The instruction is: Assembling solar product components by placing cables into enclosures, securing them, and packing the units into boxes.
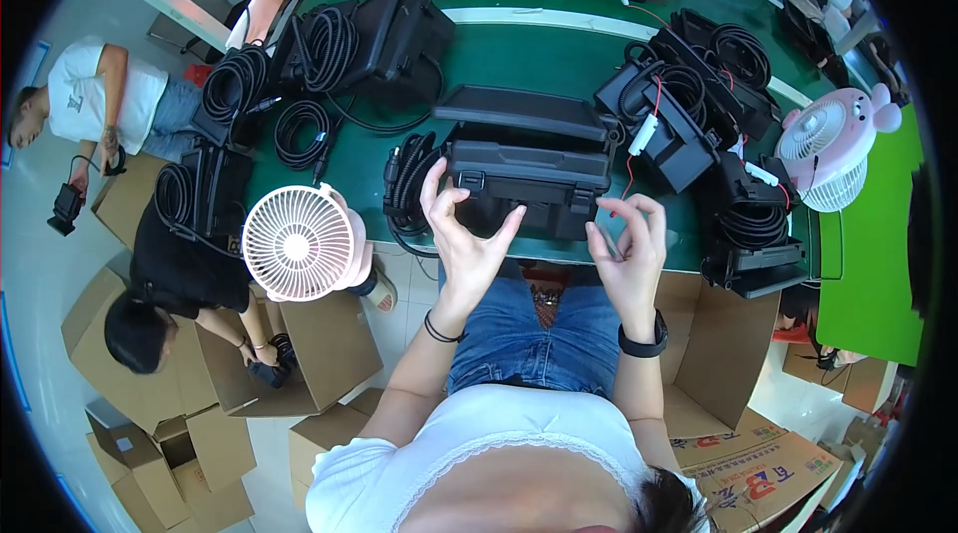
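A round white plastic desk fan (297,243) stands at the green table's (519,59) near edge. The left hand (467,239), fingers spread open, touches the black rectangular plastic case (529,189) lying just ahead. The right hand (631,252) hovers beside it, loosely curled, holding nothing.

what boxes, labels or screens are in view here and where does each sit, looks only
Printed cardboard box: lower right on the floor, brown, with red and blue print on its flap.
Open cardboard box: right of the person's lap, plain brown.
Cardboard boxes: lower left on the floor, plain brown, flaps open; one carries a small white label.
No screens show.
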Demonstrator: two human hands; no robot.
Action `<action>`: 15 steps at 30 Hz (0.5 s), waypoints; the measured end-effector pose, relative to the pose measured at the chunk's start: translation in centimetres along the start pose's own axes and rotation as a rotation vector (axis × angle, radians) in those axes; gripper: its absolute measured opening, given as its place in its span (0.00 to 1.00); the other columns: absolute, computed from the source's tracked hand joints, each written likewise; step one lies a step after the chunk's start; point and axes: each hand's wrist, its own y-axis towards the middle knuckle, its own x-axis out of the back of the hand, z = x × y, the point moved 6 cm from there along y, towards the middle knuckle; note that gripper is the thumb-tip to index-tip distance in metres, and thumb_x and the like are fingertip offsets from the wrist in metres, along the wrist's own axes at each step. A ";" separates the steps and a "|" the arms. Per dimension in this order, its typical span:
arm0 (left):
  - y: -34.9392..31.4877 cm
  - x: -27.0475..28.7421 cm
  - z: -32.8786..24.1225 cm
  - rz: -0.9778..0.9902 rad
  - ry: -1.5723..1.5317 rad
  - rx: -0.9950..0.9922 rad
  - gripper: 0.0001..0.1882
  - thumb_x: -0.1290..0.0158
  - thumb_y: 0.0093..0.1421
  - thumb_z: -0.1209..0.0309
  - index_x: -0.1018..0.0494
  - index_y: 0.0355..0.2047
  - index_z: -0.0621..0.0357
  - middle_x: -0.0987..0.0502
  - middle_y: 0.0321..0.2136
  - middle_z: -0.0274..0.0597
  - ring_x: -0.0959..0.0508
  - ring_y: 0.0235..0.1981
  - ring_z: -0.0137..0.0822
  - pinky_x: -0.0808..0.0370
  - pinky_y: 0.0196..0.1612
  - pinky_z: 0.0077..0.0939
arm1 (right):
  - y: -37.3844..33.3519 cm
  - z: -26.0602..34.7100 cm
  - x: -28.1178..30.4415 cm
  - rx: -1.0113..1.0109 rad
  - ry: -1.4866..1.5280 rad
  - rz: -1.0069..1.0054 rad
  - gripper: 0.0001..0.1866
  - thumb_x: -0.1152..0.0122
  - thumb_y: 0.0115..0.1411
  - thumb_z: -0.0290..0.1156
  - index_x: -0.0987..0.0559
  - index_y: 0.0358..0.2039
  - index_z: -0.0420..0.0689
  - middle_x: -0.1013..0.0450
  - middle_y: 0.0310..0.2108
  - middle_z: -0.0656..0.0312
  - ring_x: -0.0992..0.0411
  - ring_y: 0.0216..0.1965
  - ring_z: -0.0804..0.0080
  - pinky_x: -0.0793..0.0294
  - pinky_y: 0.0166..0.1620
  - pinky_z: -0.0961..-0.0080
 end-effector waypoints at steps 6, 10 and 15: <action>-0.5 -0.1 -0.5 -0.063 0.011 0.012 0.39 0.29 0.42 0.76 0.45 0.48 0.53 0.47 0.60 0.56 0.40 0.61 0.55 0.34 0.62 0.51 | -0.2 -0.7 -1.7 0.051 0.316 0.257 0.19 0.41 0.53 0.14 0.23 0.45 0.43 0.36 0.39 0.63 0.43 0.18 0.87 0.41 0.25 0.88; -0.6 0.0 -0.4 -0.048 0.010 0.022 0.39 0.29 0.42 0.75 0.45 0.48 0.52 0.47 0.60 0.56 0.39 0.61 0.55 0.33 0.61 0.51 | 0.5 -0.2 -1.5 -0.418 0.829 0.083 0.12 0.43 0.58 0.16 0.18 0.40 0.43 0.36 0.37 0.69 0.44 0.21 0.91 0.44 0.26 0.91; -0.5 -0.1 0.2 -0.031 0.006 0.048 0.40 0.28 0.42 0.71 0.45 0.48 0.51 0.47 0.59 0.56 0.40 0.61 0.56 0.34 0.61 0.48 | 1.4 -1.0 -1.3 -0.131 0.523 0.143 0.11 0.36 0.56 0.21 0.17 0.41 0.44 0.34 0.35 0.70 0.46 0.20 0.90 0.48 0.24 0.90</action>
